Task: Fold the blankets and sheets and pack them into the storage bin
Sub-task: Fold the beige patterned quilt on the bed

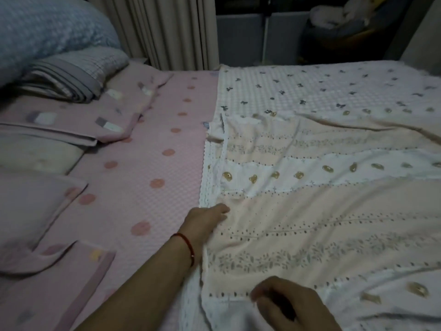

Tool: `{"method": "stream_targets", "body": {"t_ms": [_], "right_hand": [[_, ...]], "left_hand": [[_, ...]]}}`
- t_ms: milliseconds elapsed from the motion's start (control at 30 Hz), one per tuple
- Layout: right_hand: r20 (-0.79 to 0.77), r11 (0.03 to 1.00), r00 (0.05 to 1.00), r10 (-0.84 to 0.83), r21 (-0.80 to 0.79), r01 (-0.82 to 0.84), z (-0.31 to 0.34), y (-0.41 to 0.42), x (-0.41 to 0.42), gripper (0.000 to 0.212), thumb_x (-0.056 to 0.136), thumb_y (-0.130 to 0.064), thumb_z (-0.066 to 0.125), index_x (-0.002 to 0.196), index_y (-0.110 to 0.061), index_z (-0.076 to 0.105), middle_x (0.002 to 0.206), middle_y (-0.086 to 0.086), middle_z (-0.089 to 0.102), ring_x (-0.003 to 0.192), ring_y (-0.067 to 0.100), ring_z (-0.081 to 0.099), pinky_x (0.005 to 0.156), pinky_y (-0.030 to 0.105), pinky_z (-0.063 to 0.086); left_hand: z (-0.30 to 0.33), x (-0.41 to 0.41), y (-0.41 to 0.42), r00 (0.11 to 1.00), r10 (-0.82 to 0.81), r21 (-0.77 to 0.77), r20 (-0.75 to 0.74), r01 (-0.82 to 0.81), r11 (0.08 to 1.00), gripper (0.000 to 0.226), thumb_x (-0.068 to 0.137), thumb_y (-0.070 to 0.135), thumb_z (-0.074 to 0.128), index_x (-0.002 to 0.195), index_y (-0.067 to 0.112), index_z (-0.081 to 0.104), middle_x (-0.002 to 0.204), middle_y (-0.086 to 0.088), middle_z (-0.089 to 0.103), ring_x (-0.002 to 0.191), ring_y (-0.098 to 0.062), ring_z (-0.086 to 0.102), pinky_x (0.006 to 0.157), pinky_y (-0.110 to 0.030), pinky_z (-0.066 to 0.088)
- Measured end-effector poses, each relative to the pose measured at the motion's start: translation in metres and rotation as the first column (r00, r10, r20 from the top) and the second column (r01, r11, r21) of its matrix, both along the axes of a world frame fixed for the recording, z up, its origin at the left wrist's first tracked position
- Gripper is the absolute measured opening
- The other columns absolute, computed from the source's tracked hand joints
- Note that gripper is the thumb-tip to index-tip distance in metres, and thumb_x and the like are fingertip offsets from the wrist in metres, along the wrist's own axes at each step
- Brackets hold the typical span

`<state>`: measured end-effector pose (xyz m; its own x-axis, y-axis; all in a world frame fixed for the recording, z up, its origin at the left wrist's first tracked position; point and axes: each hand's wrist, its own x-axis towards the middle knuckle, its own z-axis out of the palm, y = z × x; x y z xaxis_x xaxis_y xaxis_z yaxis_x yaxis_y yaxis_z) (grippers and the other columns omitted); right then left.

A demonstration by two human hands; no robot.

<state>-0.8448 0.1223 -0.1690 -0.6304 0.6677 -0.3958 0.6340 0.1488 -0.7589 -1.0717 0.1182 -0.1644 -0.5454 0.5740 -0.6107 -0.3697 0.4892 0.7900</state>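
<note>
- Blanket (310, 211), peach and white, spread on pink bed sheet (143, 151).
- My left hand (205, 218) pinches blanket's left edge.
- My right hand (286, 304), fingers curled, on blanket's near edge; grip unclear.

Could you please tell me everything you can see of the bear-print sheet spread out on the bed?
The bear-print sheet looks like thin, soft cotton in pale pink and white bands, printed with small golden bears, leafy sprigs and dotted lines, with a white lace trim on its left edge. It lies unfolded and wrinkled, overlapping a checked blanket. The left hand touches it by the trim; the right hand is at its near edge.
</note>
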Motion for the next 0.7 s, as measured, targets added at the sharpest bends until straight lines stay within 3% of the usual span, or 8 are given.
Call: {"method": "stream_targets", "body": {"t_ms": [67,167,233,300,400,467,533,700], "right_hand": [[-0.206,0.968,0.946,-0.252,-0.053,0.246,0.01,0.02,-0.016,0.011,0.094,-0.042,0.065,0.091,-0.035,0.073,0.082,-0.009,0.074,0.074,0.006,0.068,0.073,0.02,0.056],[-0.392,0.907,0.824,-0.409,-0.079,0.413,0.027,0.08,-0.071,0.024,0.095,-0.055,0.059,0.103,-0.035,0.07,0.094,-0.007,0.073,0.087,0.016,0.07,0.078,0.04,0.06],[-0.332,0.917,0.867,-0.371,0.015,0.398,0.042,0.127,-0.112,0.048,0.091,-0.063,0.058,0.125,-0.029,0.056,0.115,-0.006,0.066,0.1,0.018,0.065,0.079,0.036,0.052],[-0.094,0.946,0.948,-0.304,0.086,0.312,0.045,0.18,-0.153,0.079,0.088,-0.054,0.068,0.147,-0.016,0.031,0.126,0.006,0.054,0.113,0.029,0.059,0.082,0.035,0.047],[0.215,0.923,0.953,-0.213,0.365,0.124,0.033,0.234,-0.166,0.051,0.088,-0.022,0.07,0.13,-0.006,0.046,0.111,0.012,0.061,0.101,0.034,0.063,0.081,0.042,0.056],[0.174,0.826,0.951,-0.257,0.551,0.122,0.033,0.266,-0.148,0.014,0.093,-0.019,0.062,0.099,-0.006,0.066,0.087,0.012,0.067,0.083,0.032,0.067,0.071,0.039,0.057],[0.089,0.726,0.926,-0.366,0.649,0.225,0.047,0.302,-0.125,0.024,0.097,-0.025,0.058,0.085,-0.008,0.07,0.073,0.012,0.067,0.07,0.032,0.064,0.065,0.039,0.055],[0.231,0.473,0.853,-0.467,0.881,0.021,0.058,0.361,-0.109,0.032,0.089,-0.027,0.068,0.116,-0.012,0.065,0.111,0.019,0.062,0.098,0.041,0.059,0.081,0.049,0.052]], "left_hand": [[0.007,-0.015,0.029,0.999,-0.046,0.108,-0.024,0.048,0.993,0.043,0.077,0.025,0.081,0.116,0.009,0.072,0.106,-0.012,0.076,0.095,-0.032,0.073,0.089,-0.05,0.059],[0.021,-0.017,0.056,0.888,-0.351,0.218,-0.298,0.421,0.881,0.047,0.086,0.01,0.071,0.13,0.026,0.06,0.12,0.005,0.07,0.099,-0.004,0.07,0.089,-0.026,0.058],[0.031,-0.012,0.059,0.677,-0.641,0.159,-0.362,0.722,0.673,0.047,0.091,0.007,0.068,0.132,0.026,0.057,0.115,0.014,0.064,0.09,0.007,0.064,0.082,-0.015,0.053],[0.026,-0.027,0.064,0.497,-0.81,0.111,-0.312,0.866,0.488,0.046,0.09,0.002,0.067,0.131,0.022,0.063,0.11,0.012,0.067,0.095,-0.001,0.065,0.084,-0.027,0.055],[-0.003,-0.076,0.079,0.802,-0.375,0.101,-0.465,0.469,0.877,0.033,0.089,-0.003,0.057,0.098,0.02,0.078,0.102,0.003,0.076,0.097,-0.015,0.07,0.09,-0.044,0.057],[-0.027,-0.121,0.091,0.575,-0.126,-0.056,-0.808,0.139,0.989,0.023,0.089,0.018,0.054,0.098,0.028,0.073,0.108,0.005,0.072,0.107,-0.019,0.065,0.096,-0.042,0.053],[-0.054,-0.154,0.107,0.395,-0.302,-0.29,-0.868,0.091,0.953,0.046,0.088,0.04,0.042,0.125,0.027,0.066,0.138,-0.004,0.06,0.131,-0.03,0.049,0.112,-0.047,0.038],[-0.103,-0.159,0.128,0.184,-0.434,-0.439,-0.882,0.016,0.898,0.06,0.091,0.044,0.032,0.147,0.029,0.049,0.156,-0.011,0.04,0.142,-0.037,0.033,0.12,-0.056,0.015]]}}
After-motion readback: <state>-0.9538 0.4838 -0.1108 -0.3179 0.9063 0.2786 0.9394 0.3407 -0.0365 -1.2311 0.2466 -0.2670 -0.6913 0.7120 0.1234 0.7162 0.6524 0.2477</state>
